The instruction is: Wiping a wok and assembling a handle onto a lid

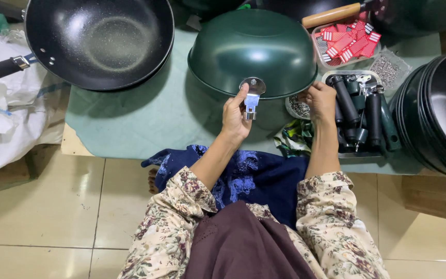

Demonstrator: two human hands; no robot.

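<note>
A dark green wok (252, 50) lies upside down on a green mat (145, 113). My left hand (235, 118) holds a small shiny metal handle bracket (252, 94) against the wok's near rim. My right hand (320, 99) hovers with curled fingers over a small bowl of screws (298, 107), just right of the wok. Whether its fingers pinch a screw is hidden.
A black wok (99, 41) with a handle sits at the far left. A tray of black handles (360, 111) lies right of my right hand, a stack of black woks (437, 113) beyond. Red packets (349, 42) fill a clear tray. White sack (6, 103) at left.
</note>
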